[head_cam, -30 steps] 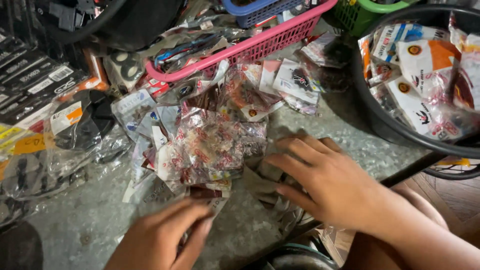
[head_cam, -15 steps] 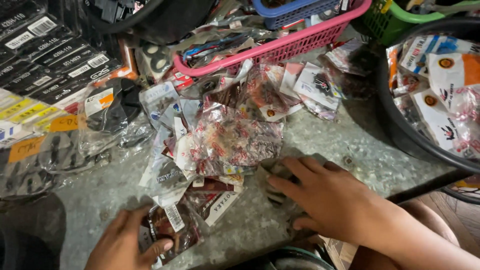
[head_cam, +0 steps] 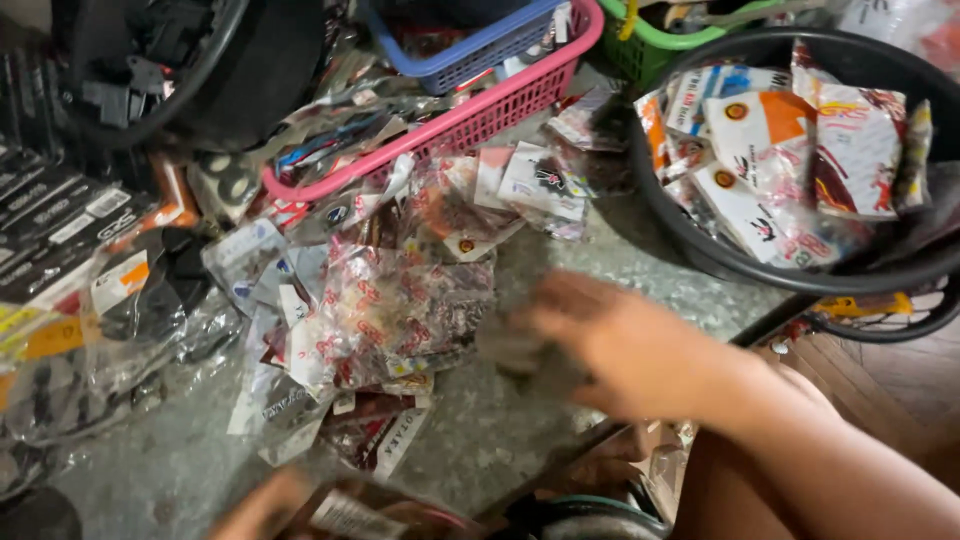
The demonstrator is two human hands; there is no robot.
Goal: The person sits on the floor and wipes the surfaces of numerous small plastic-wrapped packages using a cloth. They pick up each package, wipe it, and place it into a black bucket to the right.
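A heap of small clear plastic packets (head_cam: 390,310) with red print lies on the grey speckled surface (head_cam: 480,440). My right hand (head_cam: 620,345) is blurred just right of the heap, with its fingers over a dark smeared shape I cannot make out. At the bottom edge my left hand (head_cam: 262,508) is only partly in view. It holds a dark reddish packet (head_cam: 350,515) with a white label, below the heap.
A pink basket (head_cam: 470,120) with a blue basket (head_cam: 470,55) inside stands at the back. At the right is a black tub (head_cam: 740,260) of white and orange packets. Dark bagged items (head_cam: 110,300) lie at the left, and a green basket (head_cam: 680,40) sits at top right.
My left hand has drawn a packet from the heap down to the bottom edge. My right hand has shifted right and up, now blurred. The view has tilted.
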